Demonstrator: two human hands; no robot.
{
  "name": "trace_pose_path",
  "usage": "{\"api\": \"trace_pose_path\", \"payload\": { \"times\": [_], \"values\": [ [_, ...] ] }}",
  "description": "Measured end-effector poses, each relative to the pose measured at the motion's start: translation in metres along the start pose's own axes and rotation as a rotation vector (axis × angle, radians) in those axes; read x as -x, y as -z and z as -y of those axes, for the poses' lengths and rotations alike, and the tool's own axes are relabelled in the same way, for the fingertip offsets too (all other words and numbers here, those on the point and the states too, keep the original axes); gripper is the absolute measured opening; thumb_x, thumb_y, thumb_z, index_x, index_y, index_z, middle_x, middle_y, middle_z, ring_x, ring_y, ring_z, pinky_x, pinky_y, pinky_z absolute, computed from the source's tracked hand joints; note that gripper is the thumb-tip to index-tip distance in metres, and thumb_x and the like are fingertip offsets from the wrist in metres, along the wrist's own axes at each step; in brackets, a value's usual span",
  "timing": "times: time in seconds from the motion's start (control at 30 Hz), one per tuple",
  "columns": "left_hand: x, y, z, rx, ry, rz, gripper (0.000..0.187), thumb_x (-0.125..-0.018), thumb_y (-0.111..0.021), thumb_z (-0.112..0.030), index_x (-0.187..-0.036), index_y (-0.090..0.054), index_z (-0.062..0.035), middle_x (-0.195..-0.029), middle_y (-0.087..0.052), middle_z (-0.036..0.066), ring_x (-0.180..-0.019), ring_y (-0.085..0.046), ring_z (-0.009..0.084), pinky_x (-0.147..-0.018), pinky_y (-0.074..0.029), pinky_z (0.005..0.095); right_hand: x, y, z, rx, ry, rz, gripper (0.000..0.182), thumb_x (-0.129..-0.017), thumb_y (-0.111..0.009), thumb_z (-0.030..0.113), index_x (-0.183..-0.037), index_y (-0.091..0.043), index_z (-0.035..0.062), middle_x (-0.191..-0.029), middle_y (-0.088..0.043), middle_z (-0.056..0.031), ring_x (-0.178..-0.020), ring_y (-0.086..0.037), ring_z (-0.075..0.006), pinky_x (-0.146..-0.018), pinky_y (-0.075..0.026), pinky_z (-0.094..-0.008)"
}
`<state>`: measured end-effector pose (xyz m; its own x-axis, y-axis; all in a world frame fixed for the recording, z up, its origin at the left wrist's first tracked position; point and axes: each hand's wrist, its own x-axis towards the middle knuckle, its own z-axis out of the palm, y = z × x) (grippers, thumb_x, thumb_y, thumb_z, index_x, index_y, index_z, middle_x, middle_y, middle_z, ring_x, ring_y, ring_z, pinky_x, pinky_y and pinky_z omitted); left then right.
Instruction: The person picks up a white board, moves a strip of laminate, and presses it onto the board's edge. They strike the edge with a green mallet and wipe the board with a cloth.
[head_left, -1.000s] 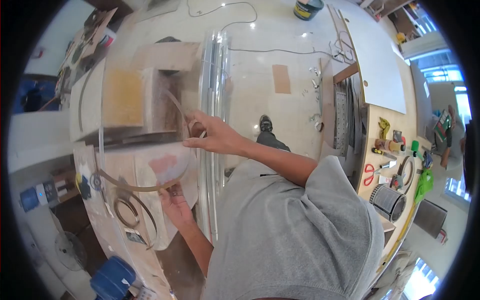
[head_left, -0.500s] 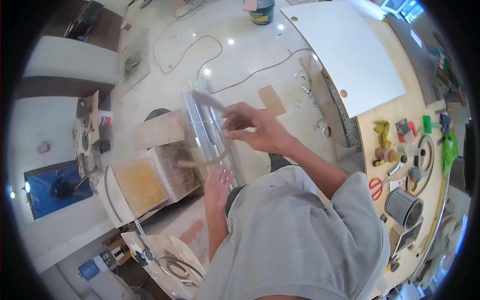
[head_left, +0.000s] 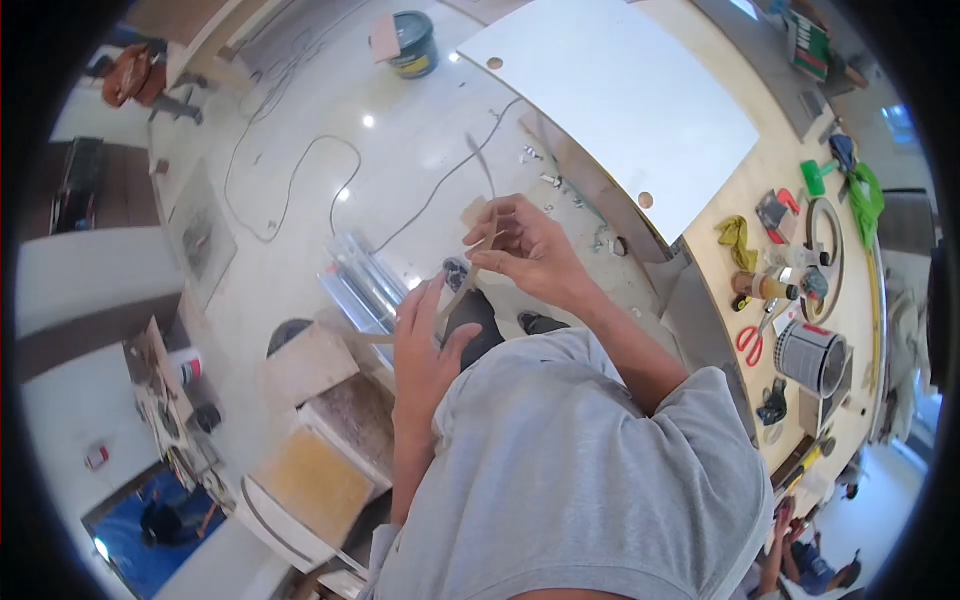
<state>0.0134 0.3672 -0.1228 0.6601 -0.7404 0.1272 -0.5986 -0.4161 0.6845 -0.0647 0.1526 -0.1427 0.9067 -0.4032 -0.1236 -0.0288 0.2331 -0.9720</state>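
Observation:
A thin, bendy tan strip (head_left: 462,294) runs through my hands in a curve. My right hand (head_left: 535,255) pinches it between thumb and fingers, and one blurred end rises above that hand. Lower down, my left hand (head_left: 422,345) has its fingers stretched out and its thumb apart, with the strip passing behind it. Part of the strip is hidden there, and its other end pokes out to the left of the fingers. Below my hands, clear plastic-wrapped lengths (head_left: 365,275) lie on the floor beside my feet.
To the right stands a wooden workbench (head_left: 705,268) with a white panel (head_left: 620,100), red-handled scissors (head_left: 750,345), a metal can (head_left: 808,355) and a bottle (head_left: 765,286). Boxes (head_left: 312,365) stand at left. A cable (head_left: 440,185) crosses the floor towards a dark bucket (head_left: 412,50). Other people are farther off.
My view has turned, so the bench and floor shift leftward. My left hand has come up closer to my right hand, and the strip now bends more steeply between them.

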Motion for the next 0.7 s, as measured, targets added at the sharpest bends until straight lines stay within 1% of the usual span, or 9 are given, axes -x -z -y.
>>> {"api": "trace_pose_path", "payload": {
  "times": [0.03,0.13,0.27,0.3,0.43,0.53,0.57,0.63,0.7],
  "values": [
    [-0.018,0.004,0.011,-0.013,0.024,0.097,0.065,-0.09,-0.085,-0.018,-0.148,-0.06,-0.0037,-0.136,-0.069,0.021,-0.13,-0.063,0.0393,-0.111,-0.048,0.0444,-0.012,-0.006,-0.001,-0.014,0.006,-0.021,0.04,-0.096,-0.075,-0.005,-0.128,-0.054,0.0053,-0.117,-0.071,-0.0106,-0.107,-0.073,-0.0172,-0.094,-0.062,-0.0337],
    [-0.066,0.01,0.07,0.156,0.002,0.296,0.07,-0.089,-0.085,-0.021,-0.152,-0.058,-0.0047,-0.137,-0.067,0.021,-0.127,-0.063,0.0391,-0.107,-0.05,0.0451,-0.049,-0.021,0.005,0.052,0.044,-0.076,0.037,-0.096,-0.075,-0.006,-0.125,-0.056,0.0056,-0.117,-0.071,-0.0108,-0.105,-0.072,-0.0164,-0.093,-0.062,-0.0332],
    [-0.129,0.031,0.113,0.348,0.043,0.436,0.045,-0.09,-0.081,-0.007,-0.133,-0.072,-0.0012,-0.115,-0.077,0.02,-0.105,-0.075,0.0333,-0.096,-0.056,0.0407,-0.096,-0.04,0.016,0.027,0.046,-0.153,0.035,-0.097,-0.074,-0.005,-0.126,-0.057,0.0048,-0.117,-0.071,-0.0107,-0.105,-0.072,-0.0161,-0.093,-0.062,-0.0332],
    [-0.146,0.04,0.114,0.344,0.083,0.507,0.039,-0.092,-0.079,-0.004,-0.13,-0.074,0.0001,-0.116,-0.079,0.015,-0.106,-0.076,0.0201,-0.095,-0.057,0.0348,-0.106,-0.042,0.017,0.024,0.04,-0.169,0.037,-0.097,-0.074,-0.004,-0.129,-0.057,0.0043,-0.118,-0.071,-0.0109,-0.106,-0.072,-0.0161,-0.093,-0.062,-0.0333],
    [-0.201,0.042,0.158,0.402,0.019,0.642,0.038,-0.094,-0.078,-0.005,-0.131,-0.073,-0.0009,-0.109,-0.078,0.013,-0.1,-0.075,0.0186,-0.092,-0.058,0.0338,-0.127,-0.045,0.016,-0.038,0.095,-0.271,0.043,-0.103,-0.072,0.008,-0.141,-0.056,0.0029,-0.12,-0.072,-0.0116,-0.107,-0.071,-0.0161,-0.093,-0.061,-0.0332],
    [-0.245,0.046,0.167,0.339,-0.004,0.661,0.035,-0.097,-0.075,-0.006,-0.132,-0.073,-0.0015,-0.106,-0.076,0.012,-0.096,-0.073,0.0182,-0.09,-0.058,0.0337,-0.146,-0.002,-0.04,-0.136,-0.064,-0.455,0.045,-0.103,-0.07,0.016,-0.144,-0.056,0.0008,-0.12,-0.074,-0.0137,-0.101,-0.073,-0.0169,-0.088,-0.061,-0.0303],
    [-0.262,0.048,0.167,0.314,-0.001,0.653,0.034,-0.098,-0.074,-0.006,-0.132,-0.073,-0.0017,-0.106,-0.076,0.011,-0.096,-0.072,0.0181,-0.09,-0.058,0.0337,-0.148,0.015,-0.066,-0.057,-0.115,-0.539,0.046,-0.104,-0.069,0.023,-0.141,-0.057,-0.0013,-0.116,-0.074,-0.0129,-0.098,-0.073,-0.0178,-0.084,-0.062,-0.0316],
    [-0.297,0.05,0.172,0.277,-0.022,0.627,0.033,-0.1,-0.071,-0.007,-0.133,-0.072,-0.0019,-0.109,-0.075,0.012,-0.097,-0.071,0.0184,-0.089,-0.058,0.0333,-0.15,0.055,-0.115,-0.117,-0.39,-0.707,0.049,-0.103,-0.07,0.026,-0.14,-0.058,-0.0031,-0.112,-0.074,-0.0136,-0.092,-0.073,-0.0188,-0.077,-0.062,-0.0324],
    [-0.331,0.049,0.18,0.266,-0.046,0.614,0.034,-0.101,-0.071,-0.007,-0.134,-0.072,-0.0016,-0.109,-0.075,0.012,-0.098,-0.072,0.0187,-0.089,-0.058,0.0334,-0.162,0.082,-0.139,-0.086,-0.4,-0.791,0.049,-0.103,-0.07,0.028,-0.139,-0.059,-0.0038,-0.109,-0.074,-0.0143,-0.087,-0.073,-0.0188,-0.073,-0.061,-0.0318]
  ]
}}
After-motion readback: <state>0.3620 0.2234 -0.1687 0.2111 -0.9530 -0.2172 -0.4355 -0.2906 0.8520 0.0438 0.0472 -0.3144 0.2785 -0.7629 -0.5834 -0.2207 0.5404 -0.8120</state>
